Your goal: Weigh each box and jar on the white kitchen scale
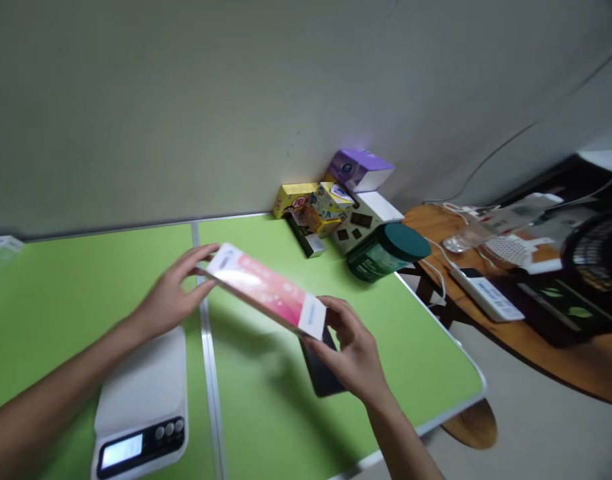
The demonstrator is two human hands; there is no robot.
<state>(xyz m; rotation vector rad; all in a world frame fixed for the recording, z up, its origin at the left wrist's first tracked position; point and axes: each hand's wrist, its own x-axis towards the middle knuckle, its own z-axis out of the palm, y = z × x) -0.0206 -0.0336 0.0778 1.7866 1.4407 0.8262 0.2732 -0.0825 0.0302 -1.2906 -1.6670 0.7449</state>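
A long pink and white box [266, 291] is held level above the green table [266, 413]. My left hand [173, 293] grips its far left end with fingers curled round the edge. My right hand [353, 350] pinches the white right end. Under the box, near my right hand, a dark phone [319, 377] lies flat on the table. A white kitchen scale [141, 407] with a dark display sits below my left forearm.
Against the wall stand several small boxes: a yellow one [293, 198], a purple and white one [361, 169], and a dark green lidded jar [386, 252]. A wooden table [561, 347] at right holds a power strip, cables and a fan.
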